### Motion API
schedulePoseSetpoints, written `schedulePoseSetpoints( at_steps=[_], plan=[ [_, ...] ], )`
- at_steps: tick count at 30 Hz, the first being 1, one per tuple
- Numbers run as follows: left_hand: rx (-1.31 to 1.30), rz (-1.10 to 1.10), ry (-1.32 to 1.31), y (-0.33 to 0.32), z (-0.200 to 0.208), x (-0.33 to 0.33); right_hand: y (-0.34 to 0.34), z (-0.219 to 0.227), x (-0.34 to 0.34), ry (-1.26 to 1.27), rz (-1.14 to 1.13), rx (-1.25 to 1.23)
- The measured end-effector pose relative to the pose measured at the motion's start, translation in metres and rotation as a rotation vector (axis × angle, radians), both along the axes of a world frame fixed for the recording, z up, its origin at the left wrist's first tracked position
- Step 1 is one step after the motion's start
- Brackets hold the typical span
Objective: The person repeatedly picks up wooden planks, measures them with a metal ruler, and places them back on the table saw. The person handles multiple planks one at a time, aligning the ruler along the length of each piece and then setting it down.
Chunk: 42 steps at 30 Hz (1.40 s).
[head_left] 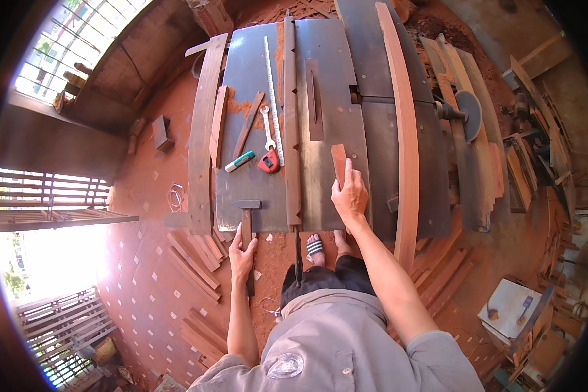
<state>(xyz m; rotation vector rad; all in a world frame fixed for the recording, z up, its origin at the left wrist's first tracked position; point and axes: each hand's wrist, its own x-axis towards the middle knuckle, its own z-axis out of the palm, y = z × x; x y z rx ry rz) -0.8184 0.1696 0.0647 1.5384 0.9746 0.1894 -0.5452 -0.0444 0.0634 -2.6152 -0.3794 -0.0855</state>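
My left hand [242,255] is closed round the handle of a hammer [247,206], whose metal head lies at the front edge of the dark metal saw table [248,183]. My right hand [351,196] grips a short reddish wood piece [338,160] over the table, right of the long notched bar [291,130]. Beyond that wood piece, a narrow blade slot [313,101] runs through the table top. Left of the bar lie a red tape measure [268,161], a wrench [267,127], a steel ruler [274,98] and a green-and-white tube [240,161].
A long plank [404,130] runs along the table's right side, another board [206,130] along its left. Farther right is a round grey disc [468,116]. Wood strips [196,261] lie on the dusty floor, left of my feet. A white-topped box [511,307] stands at the lower right.
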Motion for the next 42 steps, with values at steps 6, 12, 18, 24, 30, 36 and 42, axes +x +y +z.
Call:
schedulePoseSetpoints(
  at_steps=[6,12,18,24,30,36,42],
  plan=[
    [0.001,0.056,0.057,0.007,0.002,0.011,-0.022,-0.007,-0.054,0.105,0.04,0.268],
    [0.915,-0.299,0.542,-0.011,0.03,0.051,-0.003,-0.046,-0.055,0.294,-0.035,0.472],
    [1.073,-0.907,0.095,-0.08,0.042,0.087,0.011,-0.041,-0.06,0.176,0.062,0.155],
    [1.316,-1.055,0.362,-0.082,0.009,0.138,0.006,-0.044,-0.041,0.339,0.227,0.161],
    [1.3,-1.053,0.496,-0.059,0.031,0.197,-0.056,-0.002,-0.061,0.373,0.268,0.301],
    [1.277,-1.034,0.519,-0.033,0.017,0.246,-0.13,0.04,-0.106,0.438,0.165,0.387],
    [1.237,-1.028,0.549,-0.025,0.016,0.277,-0.199,0.059,-0.131,0.438,0.036,0.454]
  ],
)
